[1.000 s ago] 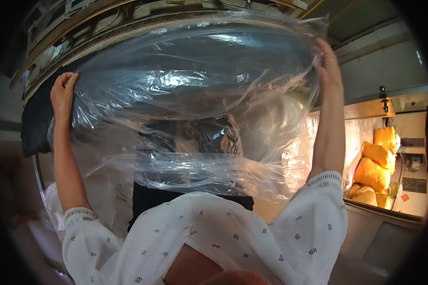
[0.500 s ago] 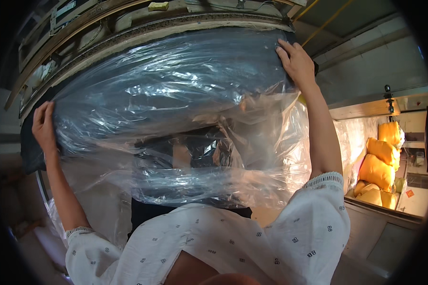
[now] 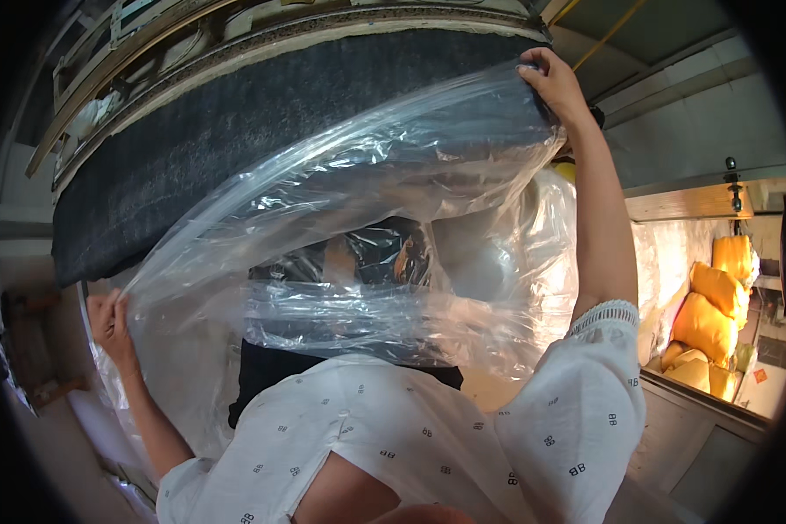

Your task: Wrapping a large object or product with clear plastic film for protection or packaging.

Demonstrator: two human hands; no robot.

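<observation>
A wide sheet of clear plastic film [image 3: 323,183] stretches between my two hands, its far edge pulled into a slanting line. My left hand [image 3: 111,319] is closed on the film's left corner, lower and nearer to me. At the far right my right hand [image 3: 550,80] pinches the other end of that edge, over the dark surface. Beyond the film lies a long padded surface covered in dark cloth [image 3: 192,131], bare along its far side. Closer to me the film hangs in crumpled, shiny folds [image 3: 349,319] above my lap.
A metal and wood rail [image 3: 236,52] runs along the far side of the dark surface. On the right, bulging yellow bundles [image 3: 703,323] are stacked in a brightly lit spot. A yellow strip [image 3: 611,35] slants at the upper right.
My left hand has come nearer to me and slightly right, drawing the film off the dark cloth. My right hand has shifted slightly away and right, still pinching the film.
</observation>
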